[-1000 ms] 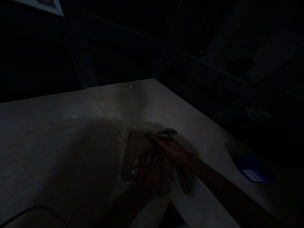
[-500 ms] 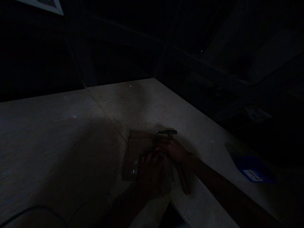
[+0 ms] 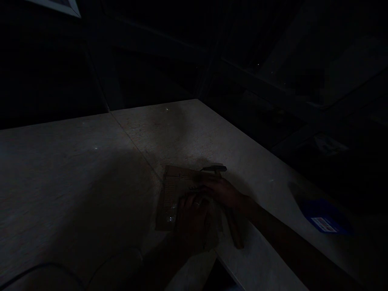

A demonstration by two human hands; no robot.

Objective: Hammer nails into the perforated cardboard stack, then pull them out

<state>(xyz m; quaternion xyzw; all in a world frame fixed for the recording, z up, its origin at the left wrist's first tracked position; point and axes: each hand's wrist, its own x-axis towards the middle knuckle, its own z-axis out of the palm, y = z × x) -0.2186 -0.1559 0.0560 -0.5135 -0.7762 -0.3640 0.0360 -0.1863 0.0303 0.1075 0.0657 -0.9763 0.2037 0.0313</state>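
In the dim light, a thin flat board (image 3: 170,194) with printed lines and small marks lies on the table. My left hand (image 3: 194,218) rests on its near right part, fingers apart and slightly bent, with a ring on one finger. Reaching over the board's right side is my right hand (image 3: 221,190), its fingers drawn together close to the left fingertips. What they hold, if anything, is too dark to make out. A hammer (image 3: 235,232) lies along the board's right side, its head beyond my right hand and part of its handle hidden beneath that hand.
The pale table (image 3: 194,137) has a seam running across it and a far corner ahead. On the right sits a blue container (image 3: 325,216) with a white label. A dark cable (image 3: 45,265) curves at the lower left. A dark gap (image 3: 220,277) opens at the near edge.
My right fingers have shifted slightly, and a fingertip that was against the left hand's fingers has drawn back a little. My left hand, the board and the hammer stay put.
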